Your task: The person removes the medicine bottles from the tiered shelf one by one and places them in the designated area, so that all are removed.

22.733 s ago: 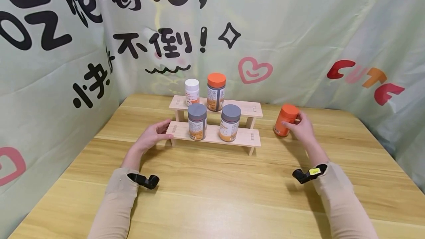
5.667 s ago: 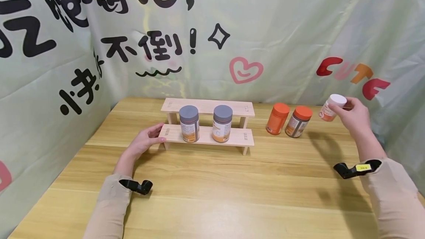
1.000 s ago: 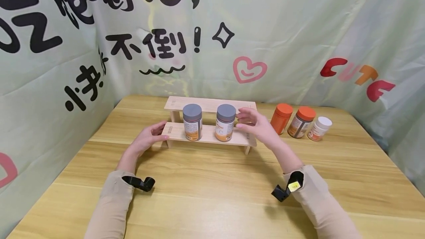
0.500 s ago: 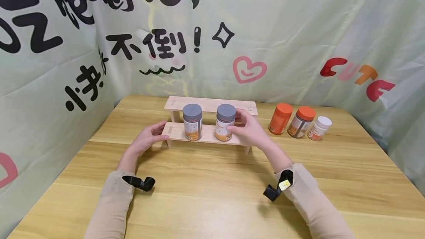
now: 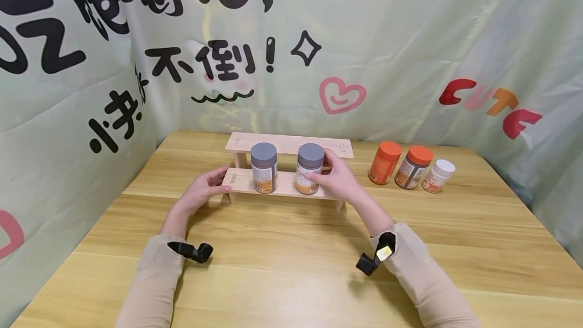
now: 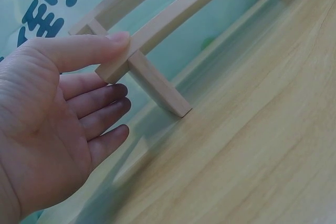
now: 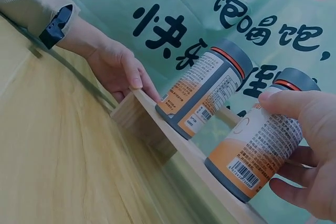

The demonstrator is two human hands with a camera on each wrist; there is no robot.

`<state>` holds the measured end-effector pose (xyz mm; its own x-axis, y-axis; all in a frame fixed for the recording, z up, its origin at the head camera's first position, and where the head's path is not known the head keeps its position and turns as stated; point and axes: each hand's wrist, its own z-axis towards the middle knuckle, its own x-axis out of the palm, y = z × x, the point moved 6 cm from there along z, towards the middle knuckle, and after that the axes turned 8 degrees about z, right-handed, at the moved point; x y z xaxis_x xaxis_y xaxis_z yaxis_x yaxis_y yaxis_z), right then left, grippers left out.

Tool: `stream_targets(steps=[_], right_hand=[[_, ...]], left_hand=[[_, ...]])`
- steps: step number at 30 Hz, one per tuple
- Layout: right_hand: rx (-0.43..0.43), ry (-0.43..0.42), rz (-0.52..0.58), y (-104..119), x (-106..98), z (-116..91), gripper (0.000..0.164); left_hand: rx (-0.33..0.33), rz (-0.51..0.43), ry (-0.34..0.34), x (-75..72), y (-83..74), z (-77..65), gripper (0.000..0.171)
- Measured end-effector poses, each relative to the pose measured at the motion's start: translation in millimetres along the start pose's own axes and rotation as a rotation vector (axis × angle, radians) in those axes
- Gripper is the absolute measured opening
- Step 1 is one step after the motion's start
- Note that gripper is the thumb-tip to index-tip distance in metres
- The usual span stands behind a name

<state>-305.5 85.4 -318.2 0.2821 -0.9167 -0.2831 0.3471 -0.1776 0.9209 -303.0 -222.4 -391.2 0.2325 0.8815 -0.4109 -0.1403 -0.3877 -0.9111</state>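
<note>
Jar (image 5: 307, 167) in right hand (image 5: 338, 180) stands capped — contents hidden.

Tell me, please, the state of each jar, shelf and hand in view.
Left hand: gripping the lower shelf.
Right hand: holding the right grey jar.
Right grey jar: capped, upright on the lower shelf.
Left grey jar: capped, upright on the lower shelf.
Orange jar: capped, upright on the table.
Orange-lidded jar: capped, upright.
White-lidded jar: capped, upright.
Lower shelf: standing, bearing both grey jars.
Upper shelf: standing, set behind.

Grey-lidded jars (image 5: 264, 172), labels (image 7: 254, 150) orange-white; orange bottle (image 5: 384, 164); yellow wood-grained tabletop (image 5: 291, 267).
</note>
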Motion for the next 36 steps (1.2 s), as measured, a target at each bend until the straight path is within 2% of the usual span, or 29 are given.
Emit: stream_targets(steps=[4,9,11,17,31,36], right_hand=[[0.008,-0.014,-0.034,10,-2,-7,0.06],[0.033,-0.029,-0.04,7,-9,-11,0.061],[0.033,-0.032,-0.036,-4,-14,-10,0.063],[0.025,-0.026,-0.063,0,-27,-18,0.061],[0.048,-0.097,-0.105,4,-71,-38,0.062],[0.054,-0.136,-0.156,3,-89,-46,0.063]], left_hand=[[-0.005,0.0,-0.004,-0.8,1.9,0.9,0.071],[-0.008,-0.006,-0.006,-0.9,4.3,1.0,0.071],[-0.009,-0.008,-0.005,-0.4,4.4,0.6,0.071],[-0.004,-0.013,0.0,0.0,5.0,0.6,0.071],[-0.003,-0.004,0.002,0.2,3.8,0.0,0.071],[-0.002,-0.003,-0.001,-0.1,3.5,-0.1,0.071]])
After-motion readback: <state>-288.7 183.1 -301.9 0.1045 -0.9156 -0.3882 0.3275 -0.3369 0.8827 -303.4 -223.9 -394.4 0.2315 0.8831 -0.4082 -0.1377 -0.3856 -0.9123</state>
